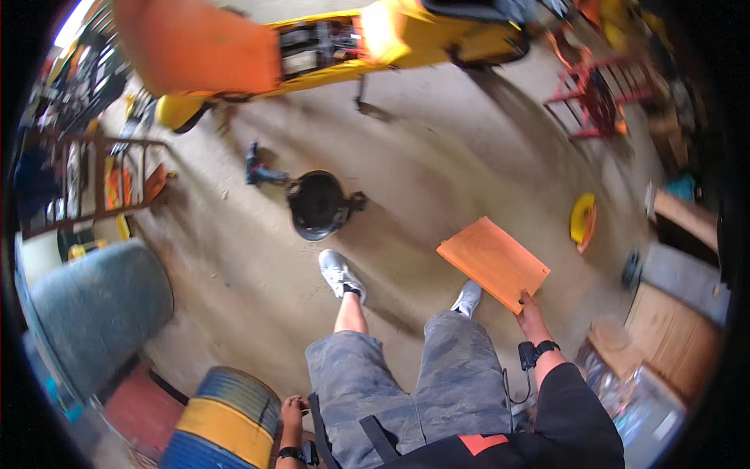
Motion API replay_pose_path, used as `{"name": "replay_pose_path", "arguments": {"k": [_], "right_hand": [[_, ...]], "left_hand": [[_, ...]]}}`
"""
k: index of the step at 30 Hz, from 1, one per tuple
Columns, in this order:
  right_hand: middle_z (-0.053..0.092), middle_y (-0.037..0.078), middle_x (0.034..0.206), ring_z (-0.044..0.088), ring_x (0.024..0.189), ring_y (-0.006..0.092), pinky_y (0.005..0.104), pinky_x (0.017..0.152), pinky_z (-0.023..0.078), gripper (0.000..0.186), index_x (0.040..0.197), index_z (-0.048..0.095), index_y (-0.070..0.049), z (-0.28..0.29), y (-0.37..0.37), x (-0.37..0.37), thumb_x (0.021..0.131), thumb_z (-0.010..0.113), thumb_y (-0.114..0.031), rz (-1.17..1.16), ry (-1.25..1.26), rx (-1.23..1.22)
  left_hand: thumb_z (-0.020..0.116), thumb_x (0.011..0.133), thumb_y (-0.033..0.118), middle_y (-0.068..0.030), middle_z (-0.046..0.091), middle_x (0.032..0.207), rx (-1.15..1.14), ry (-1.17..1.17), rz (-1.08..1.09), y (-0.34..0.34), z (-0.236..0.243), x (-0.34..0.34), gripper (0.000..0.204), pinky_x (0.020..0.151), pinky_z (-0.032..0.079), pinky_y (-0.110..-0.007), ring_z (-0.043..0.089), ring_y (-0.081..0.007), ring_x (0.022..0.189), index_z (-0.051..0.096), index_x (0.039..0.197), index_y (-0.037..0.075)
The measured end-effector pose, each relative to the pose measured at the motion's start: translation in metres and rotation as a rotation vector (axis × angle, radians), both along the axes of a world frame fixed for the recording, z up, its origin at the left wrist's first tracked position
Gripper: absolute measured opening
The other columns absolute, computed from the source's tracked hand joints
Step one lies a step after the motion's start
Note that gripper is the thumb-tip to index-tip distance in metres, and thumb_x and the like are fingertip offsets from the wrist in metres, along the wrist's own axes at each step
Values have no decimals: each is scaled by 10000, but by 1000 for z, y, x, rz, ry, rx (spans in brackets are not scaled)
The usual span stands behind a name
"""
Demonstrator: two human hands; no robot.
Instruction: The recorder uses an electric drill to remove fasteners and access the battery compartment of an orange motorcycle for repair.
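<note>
My right hand [531, 316] grips an orange flat panel [494, 264] by its near right corner, thumb on the upper face. The panel is held out over the floor, partly above my right shoe [467, 298]. My left hand [295, 408] hangs low beside my thigh, next to a blue and yellow drum [226, 422]. Its fingers are loosely bent and slightly apart, and nothing shows in them. On the floor ahead of my left shoe [338, 272] sits a round black basin [316, 206]. A cordless power tool [264, 170] lies just beyond it.
A yellow and orange machine [328, 51] stretches across the far side. A bluish barrel [101, 309] and a metal rack [101, 184] stand at left. At right are a red metal stand [590, 102], a yellow curved piece [581, 219] and cardboard boxes [672, 328].
</note>
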State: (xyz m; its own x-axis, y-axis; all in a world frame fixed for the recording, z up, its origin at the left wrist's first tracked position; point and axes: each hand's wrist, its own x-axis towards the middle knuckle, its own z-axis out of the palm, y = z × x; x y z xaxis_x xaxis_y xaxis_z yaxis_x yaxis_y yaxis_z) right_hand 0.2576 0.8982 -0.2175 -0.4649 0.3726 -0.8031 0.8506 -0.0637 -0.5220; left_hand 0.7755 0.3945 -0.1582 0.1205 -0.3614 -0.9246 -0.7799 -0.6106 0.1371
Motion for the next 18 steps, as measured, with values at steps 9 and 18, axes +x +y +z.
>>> {"name": "replay_pose_path", "arguments": {"k": [9,18], "right_hand": [[599,48,1012,607,927,174,308,785,533,254,1102,561,-57,-122,292,104,977,528,-275,-363,56,-40],[380,-31,524,386,404,82,209,378,363,260,896,537,-142,-198,487,74,940,570,-395,-851,59,14]], "left_hand": [[545,903,93,-59,631,855,-44,34,-455,78,-35,-21,108,680,478,-287,580,-148,775,638,912,38],[566,864,161,-68,663,902,46,-62,-1628,146,2,-146,88,752,502,-409,613,-201,868,616,906,103]]}}
